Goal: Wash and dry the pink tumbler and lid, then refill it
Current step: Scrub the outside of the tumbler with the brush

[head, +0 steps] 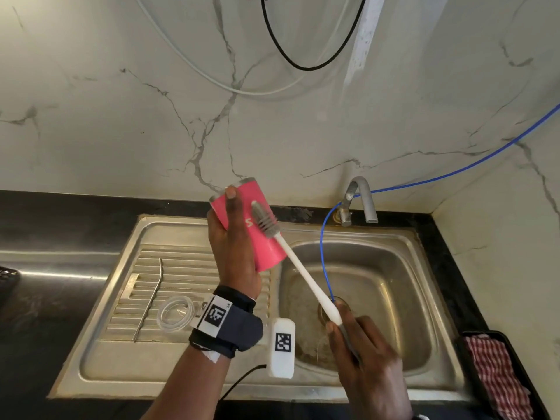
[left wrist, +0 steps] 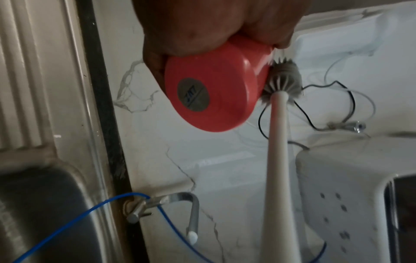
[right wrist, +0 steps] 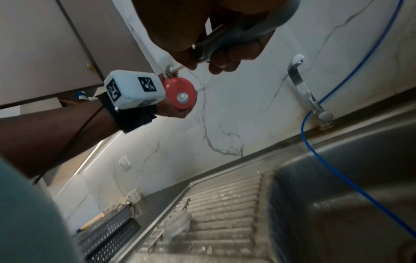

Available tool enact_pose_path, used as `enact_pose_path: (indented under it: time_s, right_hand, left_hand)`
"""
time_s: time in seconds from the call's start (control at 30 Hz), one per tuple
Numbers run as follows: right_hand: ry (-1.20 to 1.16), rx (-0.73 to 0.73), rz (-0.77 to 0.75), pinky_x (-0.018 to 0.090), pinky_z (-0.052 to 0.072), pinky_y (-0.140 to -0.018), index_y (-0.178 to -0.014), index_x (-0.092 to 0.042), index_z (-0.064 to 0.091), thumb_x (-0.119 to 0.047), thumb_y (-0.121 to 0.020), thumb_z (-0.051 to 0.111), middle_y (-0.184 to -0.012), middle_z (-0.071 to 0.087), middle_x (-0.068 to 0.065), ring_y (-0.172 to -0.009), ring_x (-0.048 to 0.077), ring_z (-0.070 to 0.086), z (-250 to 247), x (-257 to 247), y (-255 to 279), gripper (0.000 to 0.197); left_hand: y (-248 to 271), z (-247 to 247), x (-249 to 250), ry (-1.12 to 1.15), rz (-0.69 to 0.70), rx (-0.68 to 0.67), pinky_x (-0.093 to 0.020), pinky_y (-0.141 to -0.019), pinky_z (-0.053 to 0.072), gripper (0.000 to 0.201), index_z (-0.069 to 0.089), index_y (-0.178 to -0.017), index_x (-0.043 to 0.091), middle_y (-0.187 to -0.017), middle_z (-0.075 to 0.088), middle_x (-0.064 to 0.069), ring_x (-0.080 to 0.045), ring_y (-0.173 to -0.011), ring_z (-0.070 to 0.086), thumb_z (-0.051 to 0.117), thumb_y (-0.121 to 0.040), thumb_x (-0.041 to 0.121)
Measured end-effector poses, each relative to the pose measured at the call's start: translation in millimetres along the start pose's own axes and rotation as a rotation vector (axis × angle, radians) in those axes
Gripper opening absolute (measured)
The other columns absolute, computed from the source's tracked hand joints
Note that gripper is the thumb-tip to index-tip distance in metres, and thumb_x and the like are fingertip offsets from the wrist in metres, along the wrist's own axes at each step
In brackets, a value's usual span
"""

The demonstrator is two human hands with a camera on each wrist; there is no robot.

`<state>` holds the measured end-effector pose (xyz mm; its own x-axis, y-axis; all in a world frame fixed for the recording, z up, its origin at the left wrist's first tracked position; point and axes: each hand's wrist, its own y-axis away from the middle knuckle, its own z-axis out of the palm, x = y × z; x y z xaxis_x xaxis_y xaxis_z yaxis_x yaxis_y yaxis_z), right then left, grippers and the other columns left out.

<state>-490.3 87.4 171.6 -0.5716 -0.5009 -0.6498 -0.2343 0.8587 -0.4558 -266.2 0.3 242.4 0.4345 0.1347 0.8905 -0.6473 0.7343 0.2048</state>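
Pink tumbler (head: 251, 225) held above steel sink (head: 424, 247), marble wall (head: 121, 116) behind.

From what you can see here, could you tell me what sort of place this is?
Most likely a home kitchen: a steel sink with a ribbed drainboard, a tap and marble-look wall tiles.

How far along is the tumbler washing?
Done: the clear lid and metal straw lie on the drainboard. In hand: the left hand holds the pink tumbler while the right hand scrubs its outside with the brush. Left: rinsing, drying, refilling.
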Motion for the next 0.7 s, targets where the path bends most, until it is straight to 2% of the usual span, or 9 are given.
enact_pose_path:
  time_s: [0.07, 0.13, 0.23, 0.33, 0.4, 0.53, 0.57, 0.67, 0.7]
  right_hand:
    - [0.004, 0.026, 0.002, 0.017, 0.044, -0.052, -0.13, -0.014, 0.072, -0.033, -0.097, 0.063, -0.088, 0.062, -0.007, -0.055, 0.006, 0.053, 5, -1, -13, 0.039]
    - [-0.004, 0.029, -0.001, 0.018, 0.044, -0.051, -0.13, -0.014, 0.072, -0.033, -0.098, 0.063, -0.088, 0.061, -0.007, -0.054, 0.007, 0.052, 9, -1, -17, 0.039]
    - [-0.004, 0.0, -0.017, 0.01, 0.044, -0.056, -0.128, -0.015, 0.073, -0.033, -0.095, 0.064, -0.092, 0.065, -0.008, -0.057, 0.003, 0.054, 5, 7, -2, 0.038]
    - [0.03, -0.026, -0.011, 0.004, 0.04, -0.058, -0.122, -0.016, 0.077, -0.035, -0.093, 0.064, -0.093, 0.065, -0.011, -0.06, 0.002, 0.053, 0, 10, 11, 0.037]
    - [0.042, -0.004, 0.0, 0.007, 0.041, -0.057, -0.119, -0.016, 0.078, -0.034, -0.092, 0.064, -0.092, 0.063, -0.012, -0.058, 0.005, 0.053, 2, 9, 3, 0.035]
    - [0.029, 0.047, -0.017, 0.021, 0.046, -0.052, -0.122, -0.015, 0.077, -0.034, -0.094, 0.064, -0.089, 0.066, -0.006, -0.052, 0.01, 0.053, 9, 6, -18, 0.036]
    - [0.027, 0.048, -0.022, 0.02, 0.045, -0.052, -0.122, -0.015, 0.077, -0.035, -0.095, 0.064, -0.09, 0.066, -0.006, -0.053, 0.009, 0.054, 9, 7, -17, 0.036]
    - [0.048, 0.023, -0.032, 0.003, 0.039, -0.061, -0.119, -0.016, 0.078, -0.042, -0.1, 0.058, -0.093, 0.063, -0.01, -0.062, 0.006, 0.054, 3, 12, -1, 0.037]
    - [0.063, 0.013, -0.037, 0.002, 0.038, -0.062, -0.118, -0.017, 0.078, -0.044, -0.103, 0.054, -0.093, 0.062, -0.01, -0.063, 0.007, 0.054, 2, 13, 5, 0.039]
  left_hand:
    - [5, 5, -8, -0.028, -0.014, -0.009, -0.05, -0.085, 0.066, 0.073, 0.056, -0.134, 0.031, -0.117, 0.074, 0.002, -0.018, -0.097, 0.078, 0.061, -0.077, 0.077]
    - [4, 6, -7, -0.037, -0.011, 0.001, -0.049, -0.085, 0.066, 0.076, 0.056, -0.134, 0.032, -0.119, 0.074, 0.001, -0.022, -0.101, 0.077, 0.063, -0.077, 0.081]
    - [-14, 1, 5, -0.012, 0.017, 0.033, -0.047, -0.081, 0.066, 0.069, 0.052, -0.132, 0.034, -0.123, 0.071, -0.003, -0.019, -0.096, 0.079, 0.06, -0.079, 0.079]
    - [-26, -4, 14, 0.014, 0.036, 0.077, -0.041, -0.08, 0.065, 0.052, 0.05, -0.128, 0.035, -0.12, 0.069, -0.003, -0.02, -0.098, 0.078, 0.056, -0.091, 0.072]
    - [-24, 0, 10, 0.007, 0.016, 0.06, -0.048, -0.085, 0.066, 0.043, 0.052, -0.123, 0.039, -0.12, 0.069, -0.004, -0.023, -0.101, 0.077, 0.055, -0.095, 0.07]
    - [-17, 10, 1, -0.026, -0.018, 0.028, -0.056, -0.089, 0.064, 0.058, 0.055, -0.124, 0.041, -0.123, 0.071, -0.003, -0.024, -0.103, 0.077, 0.058, -0.081, 0.079]
    - [-18, 10, 3, -0.022, -0.013, 0.031, -0.056, -0.09, 0.064, 0.059, 0.055, -0.123, 0.041, -0.124, 0.071, -0.003, -0.025, -0.104, 0.076, 0.058, -0.079, 0.08]
    - [-29, 5, 9, 0.014, 0.013, 0.068, -0.053, -0.089, 0.065, 0.061, 0.052, -0.124, 0.039, -0.127, 0.069, -0.007, -0.026, -0.108, 0.076, 0.059, -0.079, 0.079]
    - [-33, 2, 10, 0.012, 0.032, 0.08, -0.05, -0.087, 0.065, 0.063, 0.051, -0.126, 0.038, -0.128, 0.068, -0.007, -0.027, -0.11, 0.075, 0.059, -0.079, 0.079]
